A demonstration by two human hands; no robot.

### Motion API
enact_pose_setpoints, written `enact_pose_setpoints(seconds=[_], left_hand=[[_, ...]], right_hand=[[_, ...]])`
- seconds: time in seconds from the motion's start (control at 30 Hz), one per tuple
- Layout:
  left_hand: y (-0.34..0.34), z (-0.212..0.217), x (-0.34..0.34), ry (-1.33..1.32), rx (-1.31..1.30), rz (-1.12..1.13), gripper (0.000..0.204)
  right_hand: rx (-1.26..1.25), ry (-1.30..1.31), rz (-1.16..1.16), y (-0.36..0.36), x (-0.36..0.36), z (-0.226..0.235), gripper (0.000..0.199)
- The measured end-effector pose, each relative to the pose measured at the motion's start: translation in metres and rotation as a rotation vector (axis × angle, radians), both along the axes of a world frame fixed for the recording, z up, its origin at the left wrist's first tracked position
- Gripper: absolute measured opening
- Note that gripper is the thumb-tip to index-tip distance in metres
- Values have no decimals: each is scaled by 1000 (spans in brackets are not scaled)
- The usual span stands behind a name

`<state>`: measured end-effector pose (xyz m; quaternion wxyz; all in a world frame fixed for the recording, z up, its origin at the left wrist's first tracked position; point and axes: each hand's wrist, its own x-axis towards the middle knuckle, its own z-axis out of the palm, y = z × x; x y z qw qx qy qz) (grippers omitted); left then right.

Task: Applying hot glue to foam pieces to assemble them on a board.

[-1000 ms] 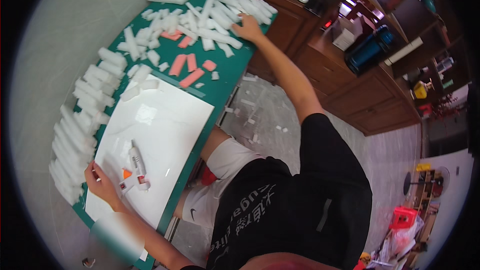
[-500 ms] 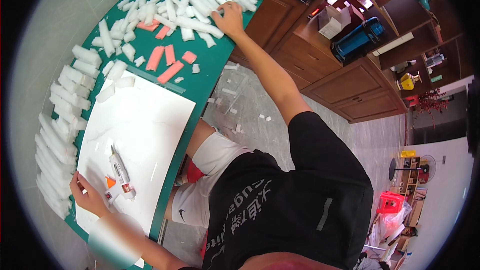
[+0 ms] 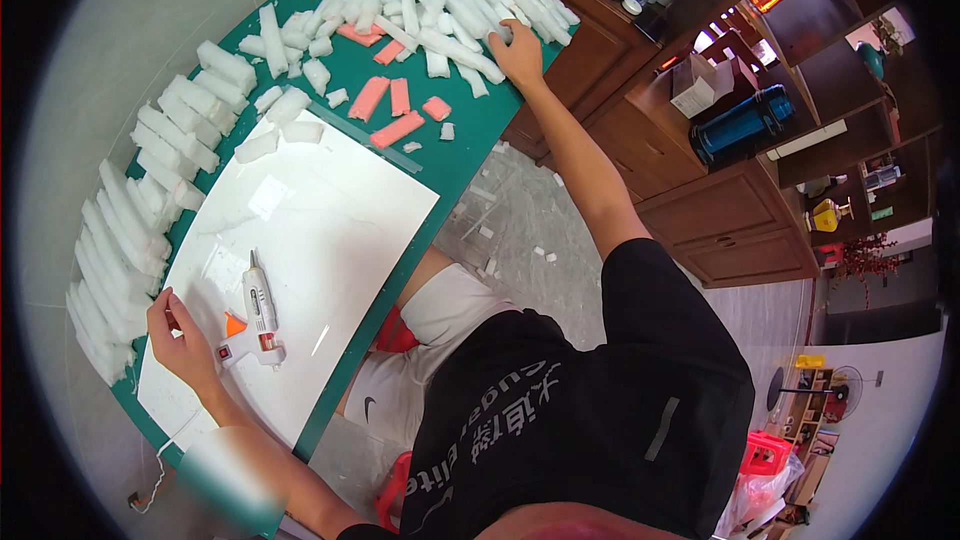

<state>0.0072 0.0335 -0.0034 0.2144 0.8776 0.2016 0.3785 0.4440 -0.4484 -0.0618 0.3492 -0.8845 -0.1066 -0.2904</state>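
Note:
My right hand (image 3: 518,55) rests among the white foam strips (image 3: 470,15) at the far end of the green table, thumb and fingers bent around the end of one strip. That strip's held end is partly hidden by the fingers. My left hand (image 3: 185,345) is over the near left edge of a white board (image 3: 320,205), fingers loosely curved and apart, with nothing visible in them. Just right of it, a white glue gun (image 3: 260,310) with an orange trigger lies on the board. Pink foam pieces (image 3: 398,130) lie beyond the board.
More foam strips (image 3: 120,240) line the table's left edge along the wall. Short foam pieces (image 3: 270,140) sit on the board's far corner. A wooden cabinet (image 3: 700,210) stands to the right, and white scraps (image 3: 540,252) litter the floor. A white cord (image 3: 160,470) hangs at the lower left.
The whole view has shifted, so the table appears farther right. My right hand stays at the same foam strips. My left hand has moved slightly along the board's edge; the glue gun lies still.

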Motion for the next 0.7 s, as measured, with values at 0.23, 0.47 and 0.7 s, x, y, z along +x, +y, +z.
enact_pose_setpoints(seconds=[0.23, 0.47, 0.7], left_hand=[[-7, 3, 3, -22, -26, -9, 17], [-7, 2, 2, -13, -57, 0, 17], [-8, 4, 3, -3, -58, 5, 17]], right_hand=[[-31, -100, 40, -3, -1, 5, 35], [-21, -176, 66, 0, -8, 10, 28], [45, -240, 107, -6, -6, 8, 22]])
